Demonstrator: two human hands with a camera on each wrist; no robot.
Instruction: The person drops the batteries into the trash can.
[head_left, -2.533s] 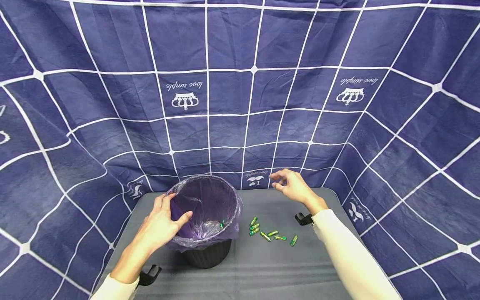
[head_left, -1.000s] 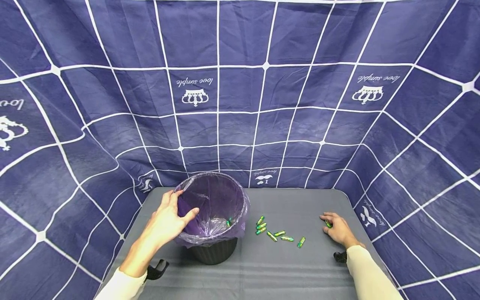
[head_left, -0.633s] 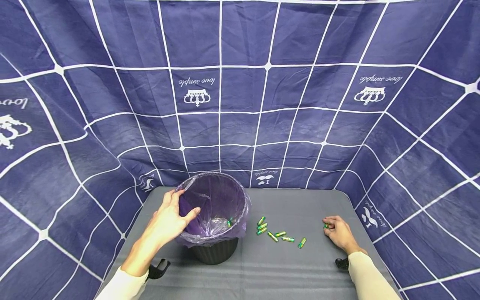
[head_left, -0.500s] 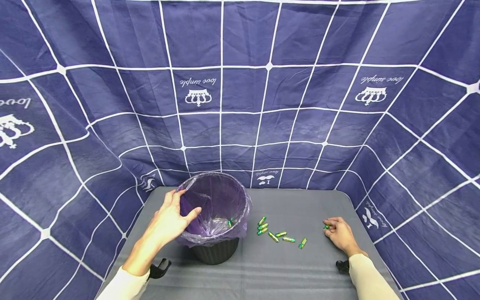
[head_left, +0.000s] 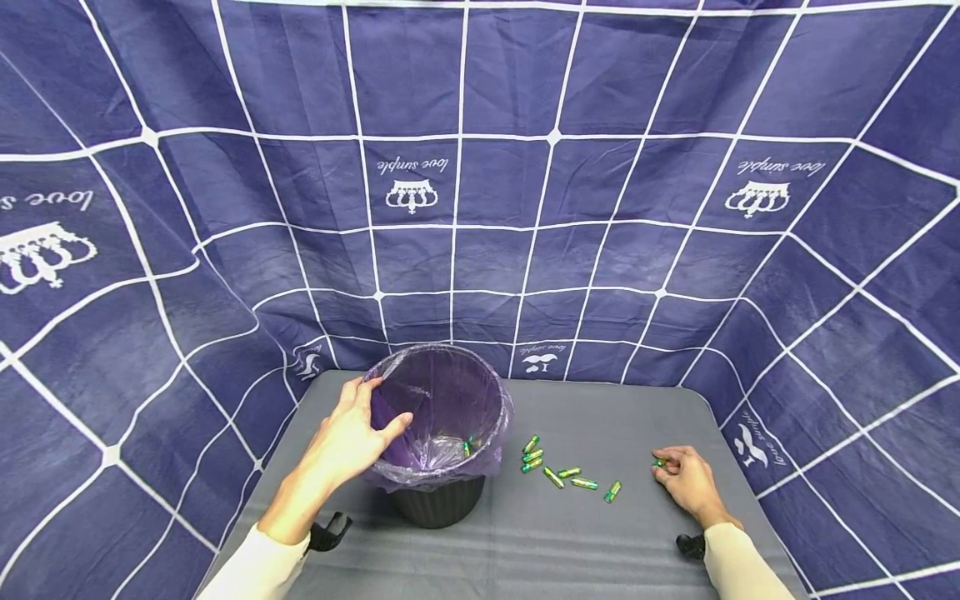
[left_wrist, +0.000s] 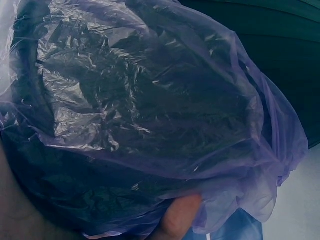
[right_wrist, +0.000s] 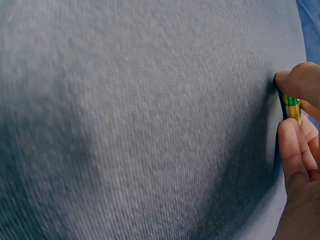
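In the head view, my left hand (head_left: 348, 437) grips the left rim of a dark trash bin (head_left: 438, 504) lined with a purple bag (head_left: 498, 417); its thumb reaches over the mouth. One fingertip (left_wrist: 181, 215) lies against the bag in the left wrist view. At the table's right, my right hand (head_left: 690, 483) pinches a green-and-gold battery (right_wrist: 292, 107) between thumb and fingers, low over the grey surface. Several similar batteries (head_left: 553, 477) lie loose right of the bin. Another battery (head_left: 467, 449) shows inside the bag.
A grey cloth covers the table (head_left: 555, 550). Blue grid-patterned curtain (head_left: 510, 250) surfaces rise behind it and along both sides. Black straps (head_left: 330, 532) sit at the wrists.
My right hand has gone from above the table's back down to the right side, and now pinches a battery there. The left hand stays on the bin. The head view has shifted slightly.
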